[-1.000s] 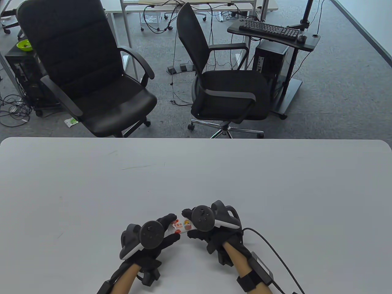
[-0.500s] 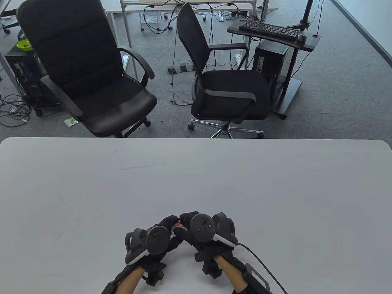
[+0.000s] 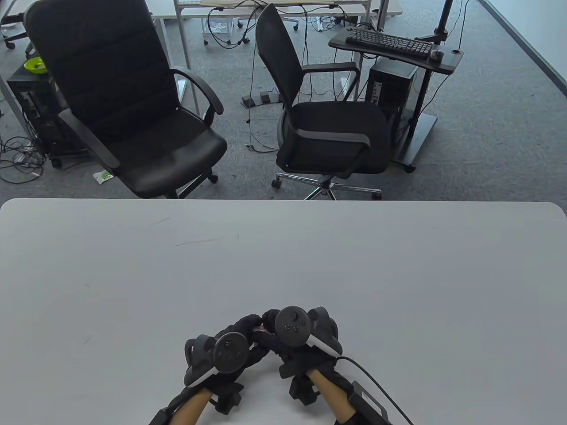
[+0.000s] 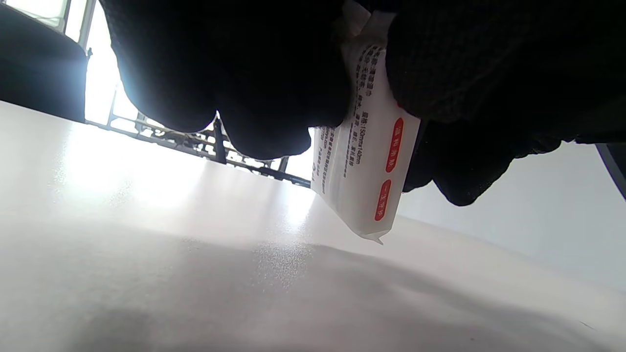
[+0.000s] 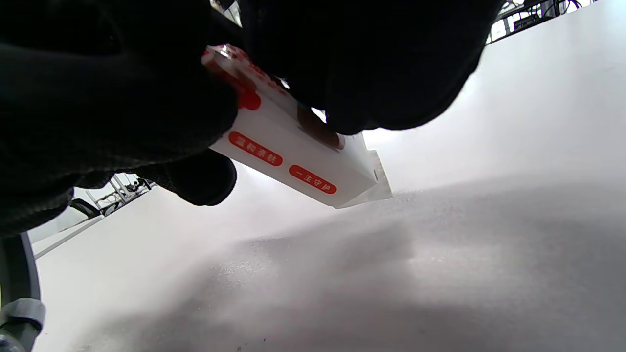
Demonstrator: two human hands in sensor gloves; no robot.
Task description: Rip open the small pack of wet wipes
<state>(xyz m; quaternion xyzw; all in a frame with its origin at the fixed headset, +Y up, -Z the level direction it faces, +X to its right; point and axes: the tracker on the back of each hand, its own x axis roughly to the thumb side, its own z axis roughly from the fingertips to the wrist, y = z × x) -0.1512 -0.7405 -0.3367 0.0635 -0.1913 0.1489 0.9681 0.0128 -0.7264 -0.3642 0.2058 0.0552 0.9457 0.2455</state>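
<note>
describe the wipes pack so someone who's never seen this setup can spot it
On the white table, at the near edge, two black-gloved hands meet; the wet wipes pack hangs between their fingertips, clear of the surface. It is a small white sachet with red oval labels and fine print, the only light, printed thing among the gloves.

1. Left hand [image 3: 230, 343]: low at the near edge, fingers curled inward, fingertips [image 3: 250, 321] meeting the right hand's. Tracker on its back faces up.
2. Right hand [image 3: 292, 338]: pressed up against the left, fingers bent toward it.
3. Both grip the wet wipes pack [image 4: 369, 161] between them, pinched at its upper end.
4. Both forearms bare, angling inward.
</note>
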